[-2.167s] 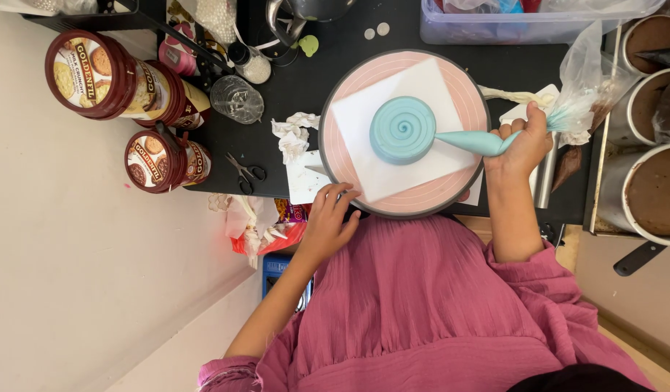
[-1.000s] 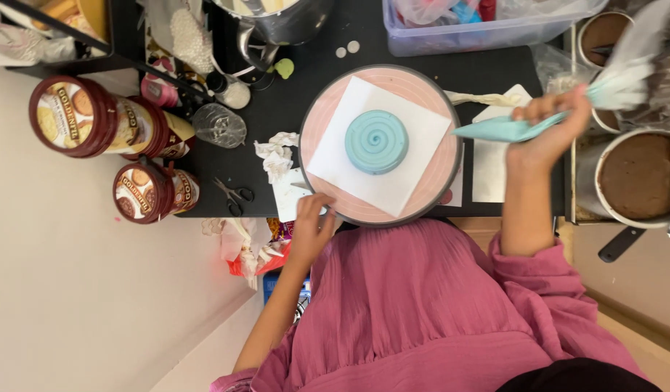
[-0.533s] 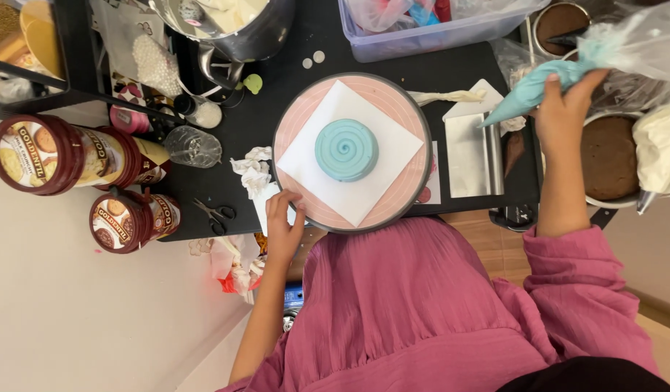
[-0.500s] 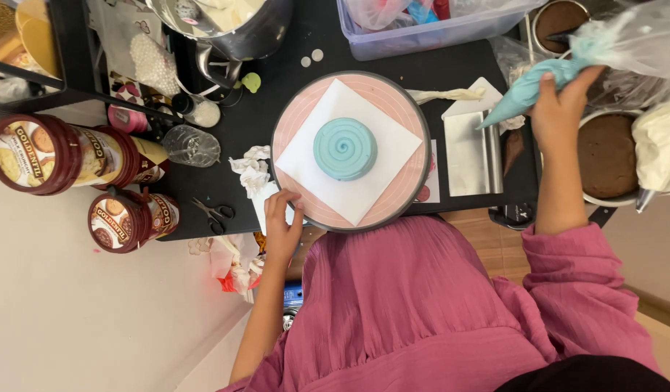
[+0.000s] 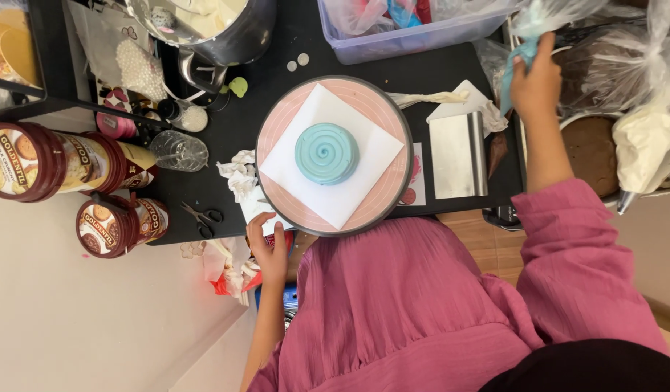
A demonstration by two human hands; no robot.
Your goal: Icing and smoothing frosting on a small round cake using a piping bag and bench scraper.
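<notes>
Setting aside the piping bag [image 5: 527, 43], gripped in the right hand's [image 5: 537, 83] closed fingers past the worktop's right edge; the left hand [image 5: 266, 247], fingers curled, touches the turntable's [image 5: 277, 116] near rim. Smoothing the blue cake [image 5: 327, 153], mid-turntable, seems next.

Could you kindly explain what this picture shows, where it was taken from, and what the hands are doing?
There is no machine here: a person in a pink top works with bare hands, and one camera worn on the head looks straight down. On the black table stands a round turntable with a white square sheet and a small blue cake swirled on top. The left hand rests at the turntable's near edge. The right hand grips a piping bag of blue icing, off to the side above pans of brown cake. Nearby lie a metal scraper, scissors, crumpled tissue, brown tubs and a steel bowl.
</notes>
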